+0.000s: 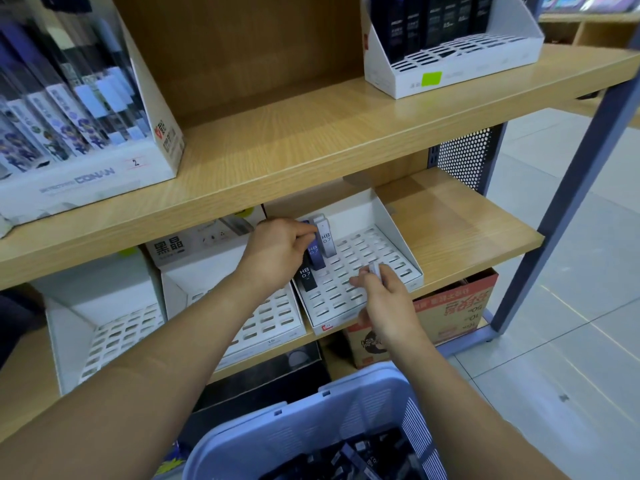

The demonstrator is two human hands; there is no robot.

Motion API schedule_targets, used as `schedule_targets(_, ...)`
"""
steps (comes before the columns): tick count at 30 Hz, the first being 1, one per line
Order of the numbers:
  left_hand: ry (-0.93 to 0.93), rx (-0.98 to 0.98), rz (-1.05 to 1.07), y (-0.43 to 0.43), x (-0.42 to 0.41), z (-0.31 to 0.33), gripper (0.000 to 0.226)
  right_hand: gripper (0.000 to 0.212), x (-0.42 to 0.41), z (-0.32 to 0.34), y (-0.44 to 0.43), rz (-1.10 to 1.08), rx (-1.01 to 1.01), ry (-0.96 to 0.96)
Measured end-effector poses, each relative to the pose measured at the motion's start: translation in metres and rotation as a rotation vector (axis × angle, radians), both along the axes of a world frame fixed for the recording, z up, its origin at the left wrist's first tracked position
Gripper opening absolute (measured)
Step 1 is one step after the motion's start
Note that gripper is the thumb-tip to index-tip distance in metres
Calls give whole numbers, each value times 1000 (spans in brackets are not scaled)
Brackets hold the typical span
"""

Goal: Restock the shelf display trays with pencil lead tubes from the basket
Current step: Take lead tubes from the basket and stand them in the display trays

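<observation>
On the upper wooden shelf, far left, stands a white cardboard display box [86, 181] of clear-packed pens printed "CONAN", with a small tag reading "2". On the lower wooden shelf [467, 230] beneath it sits an empty white slotted tray [114, 337], then a second white slotted tray [266, 323] whose header card bears the characters "黑晶". The person's left hand [280, 251] reaches across this one into a third white slotted tray [381, 251]. Its fingers are curled and pinch the top of a dark blue pencil lead tube [316, 256], apparently pressing it upright into a back slot. A black tube [306, 277] in front of it and a grey tube [327, 240] beside it both read "HB 0.7". They stand in the left rear corner, so filling seems to run from there and most slots are bare. The right hand [384, 299] hovers over the tray's front rows, fingers closed narrowly on a pale tube [375, 268], likely the next to be slotted. Below it, nearest the viewer, a lilac plastic basket [346, 410] holds a heap of dark tubes. Under the shelf sits an orange printed carton [460, 306], its writing too blurred to read. Top right is a white display box [450, 64] of black packs with a green sticker.
</observation>
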State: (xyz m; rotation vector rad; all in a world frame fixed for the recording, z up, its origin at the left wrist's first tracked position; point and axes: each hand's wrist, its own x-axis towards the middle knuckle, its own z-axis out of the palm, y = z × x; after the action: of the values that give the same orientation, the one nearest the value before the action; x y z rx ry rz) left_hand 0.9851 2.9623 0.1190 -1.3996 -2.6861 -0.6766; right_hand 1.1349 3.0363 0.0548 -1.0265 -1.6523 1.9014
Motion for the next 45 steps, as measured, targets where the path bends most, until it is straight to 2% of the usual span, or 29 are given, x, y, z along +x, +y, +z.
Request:
schedule_targets(3, 17, -39, 34, 7, -2, 4, 25, 27, 0, 1, 1, -15, -74, 55)
schedule_targets(7, 44, -41, 105, 12, -5, 2, 13, 33, -1, -2, 4, -41, -114, 31)
schedule_targets(12, 145, -71, 37, 9, -4, -1, 23, 31, 2, -1, 8, 60, -317, 100)
schedule_targets(14, 184, -14, -9, 4, 2, -1, 22, 30, 2, 0, 8, 80, -388, 162)
schedule_targets(16, 69, 84, -43, -5, 18, 1, 23, 28, 3, 4, 8, 94, -461, 234)
schedule_targets(19, -424, 114, -99, -22, 45, 4, 30, 27, 5, 10, 7, 145, -518, 291)
schedule_targets(21, -638, 176, -130, -30, 53, 5, 31, 25, 8, 13, 6, 218, -560, 313)
schedule_targets(26, -729, 363, -81, -38, 55, 13, 13, 31, 8, 18, 2, 433, -605, 292)
schedule_targets(30, -744, 528, 69, -44, 47, 23, 10, 31, 7, 21, 4, 446, -661, 402)
schedule_targets(32, -761, 557, 100, -47, 43, 27, 12, 23, 7, 23, 5, 449, -624, 427)
schedule_targets(36, -858, 468, 41, -49, 45, 30, 17, 19, 8, 21, 3, 423, -579, 403)
schedule_targets(38, -811, 428, 37, -46, 44, 29, 15, 18, 7, 20, 3, 335, -537, 334)
schedule_targets(40, -705, 430, 70, -41, 41, 29, 13, 14, 3, 16, 9, 161, -302, 194)
schedule_targets(42, -565, 440, 112, -32, 35, 29, 10, 13, 3, 10, 18, -12, 94, 47)
schedule_targets(45, -367, 375, 131, -15, 24, 27, 15, 19, 9, 0, 27, -13, 520, -94)
